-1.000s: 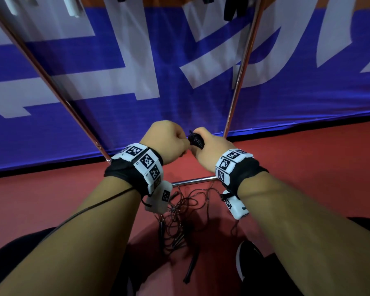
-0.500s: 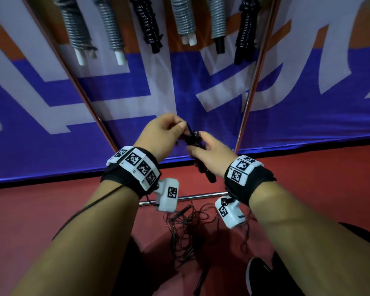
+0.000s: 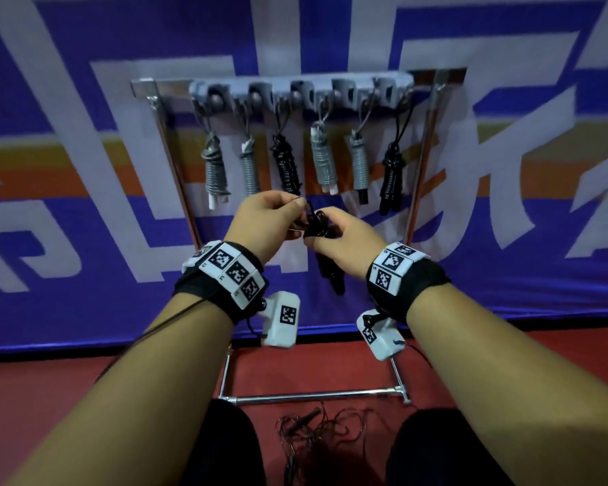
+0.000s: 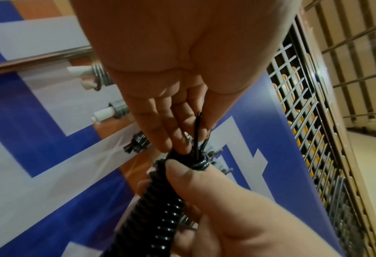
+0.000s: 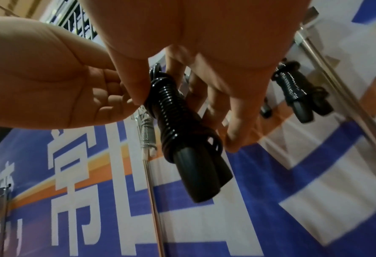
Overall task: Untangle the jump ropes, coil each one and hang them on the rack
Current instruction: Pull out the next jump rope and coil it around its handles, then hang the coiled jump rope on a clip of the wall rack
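Hanging in the middle of the head view, the black jump rope is a tight bundle: its cord is wound in glossy close turns around two smooth black handles that lie side by side with their blunt ends pointing down. The right hand grips the wound upper part, thumb pressed against the top turns and fingers curled behind. The left hand is at the bundle's top, its fingers pinching a thin loose loop of cord that sticks up out of the windings. Above, in the upper centre of the frame, the rack carries a grey strip of hooks on its top bar, and six coiled ropes hang from it in a row, four grey and two black, each apart from its neighbours. The held bundle sits below that row, just under the third and fourth ropes. Two slanted metal posts frame the row at left and right, and a blue banner with white shapes fills the background. At the bottom centre of the frame, a tangle of dark ropes lies on the red floor just in front of the rack's base bar, between the person's knees.
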A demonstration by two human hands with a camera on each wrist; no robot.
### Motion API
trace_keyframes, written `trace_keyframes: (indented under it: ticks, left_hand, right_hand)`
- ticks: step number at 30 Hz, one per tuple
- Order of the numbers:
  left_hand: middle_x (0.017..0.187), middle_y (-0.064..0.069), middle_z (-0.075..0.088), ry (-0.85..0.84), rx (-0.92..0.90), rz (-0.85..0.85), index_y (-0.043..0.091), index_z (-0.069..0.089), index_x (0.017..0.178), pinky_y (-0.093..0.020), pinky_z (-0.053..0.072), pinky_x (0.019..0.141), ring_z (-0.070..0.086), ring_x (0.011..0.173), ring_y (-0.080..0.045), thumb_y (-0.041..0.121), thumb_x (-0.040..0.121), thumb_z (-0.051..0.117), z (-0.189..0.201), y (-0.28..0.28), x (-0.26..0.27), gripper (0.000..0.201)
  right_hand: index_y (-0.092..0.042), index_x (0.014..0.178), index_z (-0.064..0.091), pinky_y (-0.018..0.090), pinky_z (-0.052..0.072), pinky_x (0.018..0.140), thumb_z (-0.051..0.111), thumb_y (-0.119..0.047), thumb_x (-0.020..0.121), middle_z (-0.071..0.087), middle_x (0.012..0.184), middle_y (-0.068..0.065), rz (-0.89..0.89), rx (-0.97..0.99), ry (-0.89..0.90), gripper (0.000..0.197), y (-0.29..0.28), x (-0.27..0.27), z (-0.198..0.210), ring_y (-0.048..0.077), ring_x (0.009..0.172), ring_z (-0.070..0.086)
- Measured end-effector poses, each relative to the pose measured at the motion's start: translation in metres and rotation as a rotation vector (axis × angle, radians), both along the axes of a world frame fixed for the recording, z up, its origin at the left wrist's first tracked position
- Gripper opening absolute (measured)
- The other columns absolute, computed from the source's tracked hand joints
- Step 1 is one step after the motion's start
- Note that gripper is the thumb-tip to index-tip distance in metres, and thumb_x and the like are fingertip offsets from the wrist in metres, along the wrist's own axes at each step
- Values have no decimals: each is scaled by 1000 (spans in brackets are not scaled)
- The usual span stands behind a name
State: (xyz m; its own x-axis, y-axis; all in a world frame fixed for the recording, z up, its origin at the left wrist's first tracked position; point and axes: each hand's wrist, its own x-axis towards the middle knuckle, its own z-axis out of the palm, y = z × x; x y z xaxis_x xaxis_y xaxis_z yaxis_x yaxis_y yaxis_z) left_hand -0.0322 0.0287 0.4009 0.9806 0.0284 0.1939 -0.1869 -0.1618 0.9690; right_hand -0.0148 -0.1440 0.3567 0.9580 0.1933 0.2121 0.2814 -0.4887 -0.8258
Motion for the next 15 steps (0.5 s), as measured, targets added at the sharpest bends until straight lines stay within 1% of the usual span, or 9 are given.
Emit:
trace_keyframes:
  ticks: [3,4,6,8,9,11,12,13,15]
  left_hand:
    - [75,-8,69,3,-22,15,6,72,93,-36,58,75,68,74,-21,9,102,63,35,14,-4,13]
    - [79,-11,68,15,-40,17,6,72,93,-38,57,75,66,75,-24,6,101,61,46,20,-7,13]
    - [84,-15,65,51,-57,-2,4,71,93,-33,57,67,63,74,-26,2,100,58,59,32,-12,15]
    - [84,-15,64,62,-64,-30,2,68,96,-29,58,60,62,74,-26,1,101,57,68,42,-16,12]
    - [83,-13,64,59,-71,-26,2,67,98,-29,60,60,62,74,-26,1,101,57,73,48,-18,11]
    - [77,-9,64,49,-95,-2,3,65,100,-30,60,64,62,72,-26,-1,101,56,83,62,-20,10]
    - [74,-8,65,48,-105,15,3,66,99,-32,60,67,63,73,-27,-1,101,56,88,70,-20,11]
    - [73,-8,65,51,-111,32,3,67,97,-36,61,73,65,75,-29,0,100,56,94,79,-17,12]
    - [77,-14,69,58,-92,47,0,69,96,-49,61,89,70,82,-35,3,99,56,103,93,-12,13]
  right_hand:
    - [-36,118,70,31,59,86,80,-37,92,77,98,-12,4,2,-39,29,11,-2,35,7,91,73]
    - [-34,116,71,34,59,89,81,-38,91,78,98,-10,11,-4,-54,27,18,-4,46,9,93,74]
    - [-26,108,74,41,58,88,82,-39,89,79,96,-4,13,-43,-60,25,31,-6,61,19,93,74]
    - [-21,103,74,42,58,83,80,-38,90,78,95,4,17,-72,-45,22,42,-7,71,27,93,74]
    - [-22,103,74,44,59,85,78,-38,91,78,95,4,20,-72,-50,20,51,-5,76,27,93,74]
    - [-28,110,74,46,60,92,77,-40,91,77,98,-2,32,-29,-70,22,65,0,85,22,95,74]
    - [-31,117,73,43,60,94,77,-41,91,76,101,-6,39,6,-83,28,72,3,92,18,97,73]
    - [-34,122,72,37,59,93,78,-41,92,74,105,-9,50,25,-94,32,80,6,98,14,99,72]
    - [-35,122,72,31,57,88,77,-41,94,74,107,-10,73,54,-104,30,91,11,110,11,97,72]
